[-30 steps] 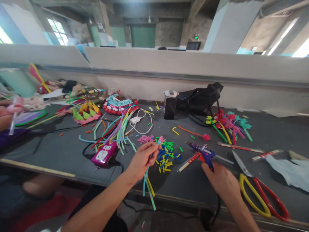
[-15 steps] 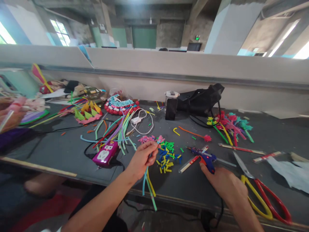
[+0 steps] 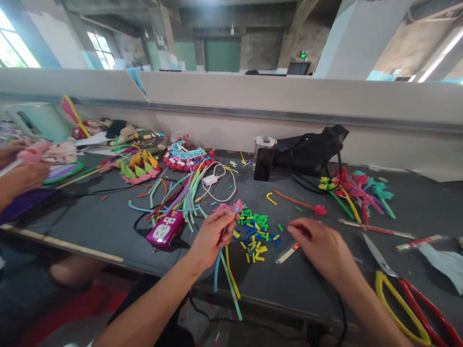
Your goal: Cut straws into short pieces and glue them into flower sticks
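My left hand [image 3: 216,234] is closed in a pinch around a few pipe cleaners [image 3: 227,279]. Their blue, green and yellow ends hang below the fist past the table edge, and a small light-blue tip shows at the fingertips. A pile of short cut pipe cleaner pieces [image 3: 256,236], green, blue and yellow, lies just right of it, with pink pieces [image 3: 226,206] behind. My right hand [image 3: 318,241] hovers palm down right of the pile, fingers loosely curved and seemingly holding nothing. The glue gun is hidden beneath it; a clear-wrapped stick [image 3: 287,253] pokes out beside its fingers.
Scissors [image 3: 392,279] lie at the right, near finished fluffy flowers [image 3: 356,190]. A purple power strip [image 3: 165,231] and long pipe cleaners [image 3: 186,190] are at the left. Behind stand a phone [image 3: 264,164] and a black bag [image 3: 307,154]. Another person's hands [image 3: 27,166] work at far left.
My right hand has come off the glue gun's handle and moved up and left over it. The left hand keeps its pinch on the pipe cleaners. The view has turned slightly left.
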Demonstrator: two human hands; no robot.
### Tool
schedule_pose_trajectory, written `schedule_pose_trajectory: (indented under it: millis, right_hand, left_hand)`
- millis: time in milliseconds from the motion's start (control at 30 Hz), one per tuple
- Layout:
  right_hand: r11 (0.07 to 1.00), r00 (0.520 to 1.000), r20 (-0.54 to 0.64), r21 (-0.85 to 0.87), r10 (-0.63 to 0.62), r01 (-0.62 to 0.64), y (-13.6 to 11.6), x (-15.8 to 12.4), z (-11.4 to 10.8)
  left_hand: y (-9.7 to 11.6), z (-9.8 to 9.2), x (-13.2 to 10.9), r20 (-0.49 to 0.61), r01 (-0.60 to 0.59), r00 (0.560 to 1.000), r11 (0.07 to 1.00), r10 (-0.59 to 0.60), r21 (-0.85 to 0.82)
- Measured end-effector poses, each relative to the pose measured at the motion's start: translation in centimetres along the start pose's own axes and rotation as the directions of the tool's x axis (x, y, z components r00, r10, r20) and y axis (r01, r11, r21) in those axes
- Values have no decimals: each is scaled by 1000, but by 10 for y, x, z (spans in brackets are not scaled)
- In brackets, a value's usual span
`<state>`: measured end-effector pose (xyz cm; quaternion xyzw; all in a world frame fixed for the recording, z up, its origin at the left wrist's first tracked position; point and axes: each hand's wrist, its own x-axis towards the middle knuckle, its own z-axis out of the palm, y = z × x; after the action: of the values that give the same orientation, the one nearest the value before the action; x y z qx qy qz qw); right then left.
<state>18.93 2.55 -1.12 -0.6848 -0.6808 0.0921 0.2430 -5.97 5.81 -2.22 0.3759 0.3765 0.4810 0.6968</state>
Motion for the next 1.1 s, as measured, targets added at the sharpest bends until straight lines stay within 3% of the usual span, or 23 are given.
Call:
schedule_pose_trajectory:
  millis: [67,267,400,533,667,800,933,1100]
  right_hand:
    - [992,991,59,21,-124,122,-18,27,12]
    - [987,967,196,18,-160,160,-58,106,65]
    - [988,930,340,-10,-141,154,-70,131,95]
    - [989,890,450,-77,-80,127,-77,138,109]
    - [990,873,485,-91,-50,108,-81,140,115]
    - [997,880,471,-1,-68,78,-76,142,118]
    - [981,933,345,193,-99,32,-68,144,109]
    - [871,987,158,488,-28,-53,-55,117,71]
  left_hand:
    - [2,0,0,-3,-3,1000,1000,3,-4]
    - [2,0,2,-16,-25,1000,1000,24,-19]
    - [0,-1,4,-10,-38,999,999,38,-24]
    - [0,0,4,-12,-24,1000,1000,24,-18]
    - [-1,0,4,-14,-16,1000,1000,15,-19]
    - [-3,-1,5,-14,-9,1000,1000,8,-26]
    - [-6,-2,6,12,-9,1000,999,9,-43]
    - [-5,3,6,4,7,1000,999,-7,-42]
